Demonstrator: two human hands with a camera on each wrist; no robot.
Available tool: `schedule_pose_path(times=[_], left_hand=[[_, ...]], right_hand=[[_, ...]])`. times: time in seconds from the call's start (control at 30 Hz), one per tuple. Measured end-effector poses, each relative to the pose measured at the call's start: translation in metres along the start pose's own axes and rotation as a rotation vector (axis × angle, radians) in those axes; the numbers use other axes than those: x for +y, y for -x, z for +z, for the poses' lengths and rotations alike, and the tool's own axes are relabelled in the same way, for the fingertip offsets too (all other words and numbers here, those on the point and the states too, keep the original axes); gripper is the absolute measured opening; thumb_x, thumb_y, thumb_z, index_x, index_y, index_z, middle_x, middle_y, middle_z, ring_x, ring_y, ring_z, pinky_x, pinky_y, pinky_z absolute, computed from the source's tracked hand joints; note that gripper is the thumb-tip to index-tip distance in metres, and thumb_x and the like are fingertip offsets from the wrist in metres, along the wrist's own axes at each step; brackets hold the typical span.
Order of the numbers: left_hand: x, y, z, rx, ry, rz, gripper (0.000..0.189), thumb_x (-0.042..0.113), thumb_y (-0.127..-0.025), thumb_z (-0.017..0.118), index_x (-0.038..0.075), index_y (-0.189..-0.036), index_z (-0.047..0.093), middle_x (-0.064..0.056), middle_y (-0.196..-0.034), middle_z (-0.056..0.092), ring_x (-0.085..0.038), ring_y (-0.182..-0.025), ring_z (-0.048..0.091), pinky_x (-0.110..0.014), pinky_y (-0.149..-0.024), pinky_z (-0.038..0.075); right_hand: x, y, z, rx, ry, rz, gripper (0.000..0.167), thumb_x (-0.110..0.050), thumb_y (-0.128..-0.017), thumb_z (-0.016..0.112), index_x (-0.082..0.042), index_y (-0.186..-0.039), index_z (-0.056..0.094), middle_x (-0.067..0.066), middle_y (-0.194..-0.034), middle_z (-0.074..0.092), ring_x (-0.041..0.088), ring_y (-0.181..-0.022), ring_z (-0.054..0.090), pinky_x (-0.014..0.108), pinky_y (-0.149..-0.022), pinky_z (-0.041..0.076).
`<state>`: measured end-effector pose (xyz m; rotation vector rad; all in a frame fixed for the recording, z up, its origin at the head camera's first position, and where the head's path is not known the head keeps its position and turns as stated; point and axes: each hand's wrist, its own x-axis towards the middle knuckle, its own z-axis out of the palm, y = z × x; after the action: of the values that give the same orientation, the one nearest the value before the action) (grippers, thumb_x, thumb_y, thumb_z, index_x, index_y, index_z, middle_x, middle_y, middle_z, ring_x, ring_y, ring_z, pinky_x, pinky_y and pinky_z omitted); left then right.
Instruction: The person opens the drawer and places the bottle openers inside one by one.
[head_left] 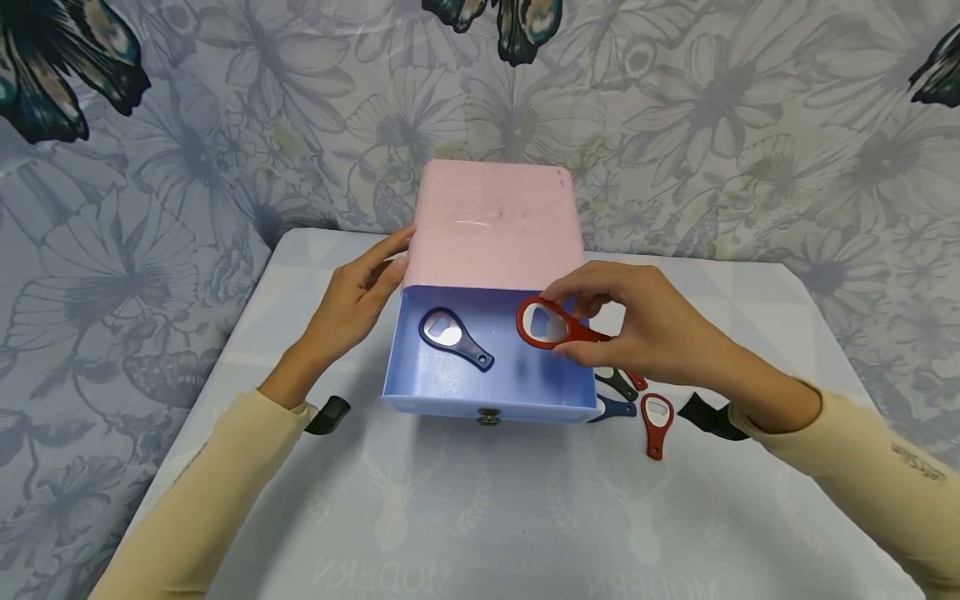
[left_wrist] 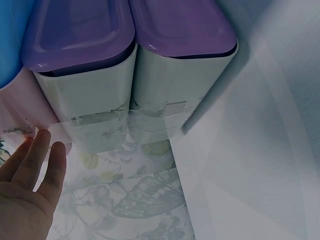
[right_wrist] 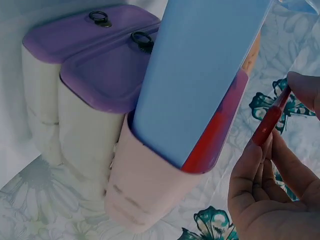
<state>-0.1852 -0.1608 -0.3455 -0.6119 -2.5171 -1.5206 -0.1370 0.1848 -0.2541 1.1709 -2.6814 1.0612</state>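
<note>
My right hand (head_left: 645, 325) pinches a red bottle opener (head_left: 576, 330) between thumb and fingers, over the right part of a pulled-out blue drawer (head_left: 420, 390). In the right wrist view, that opener (right_wrist: 267, 125) appears edge-on. A dark blue bottle opener (head_left: 470, 347) lies inside the drawer on the left. The drawer slides out of a pink case (head_left: 498, 225), seen from above. My left hand (head_left: 348, 304) touches the case's left side with extended fingers. In the left wrist view, the fingertips of the left hand (left_wrist: 30, 185) reach the pink casing.
Right of the drawer, a red bottle opener (head_left: 657, 427) lies on the table (head_left: 525, 517), with a blue one (head_left: 617, 409) and others partly hidden by drawer and hand. Wrist views show white cases (left_wrist: 85, 105) with purple drawers (left_wrist: 185, 30) adjoining the pink one. Patterned fabric backs the table.
</note>
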Motion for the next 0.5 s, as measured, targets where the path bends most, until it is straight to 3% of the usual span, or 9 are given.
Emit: schedule_pose_path(times=[0.27,0.5], left_hand=[[-0.001,0.0,0.001,-0.001,-0.005,0.001,0.047,0.03,-0.107,0.049,0.039,-0.152,0.04,0.007,-0.155,0.045,-0.024,-0.132,0.057,-0.05,-0.109,0.045],[0.0,0.001,0.001,0.006,-0.014,-0.002,0.047,0.032,-0.107,0.049,0.04,-0.152,0.04,0.008,-0.155,0.045,-0.023,-0.133,0.056,-0.049,-0.109,0.045]], right_hand=[[-0.004,-0.006,0.012,-0.048,-0.048,0.008,0.041,-0.016,-0.078,0.088,-0.017,-0.116,0.072,-0.01,-0.106,0.07,0.005,-0.087,0.06,0.023,-0.071,0.051],[-0.005,-0.01,0.027,-0.093,-0.023,0.052,0.045,-0.019,-0.077,0.089,-0.018,-0.118,0.071,-0.011,-0.105,0.069,0.007,-0.086,0.059,0.028,-0.069,0.053]])
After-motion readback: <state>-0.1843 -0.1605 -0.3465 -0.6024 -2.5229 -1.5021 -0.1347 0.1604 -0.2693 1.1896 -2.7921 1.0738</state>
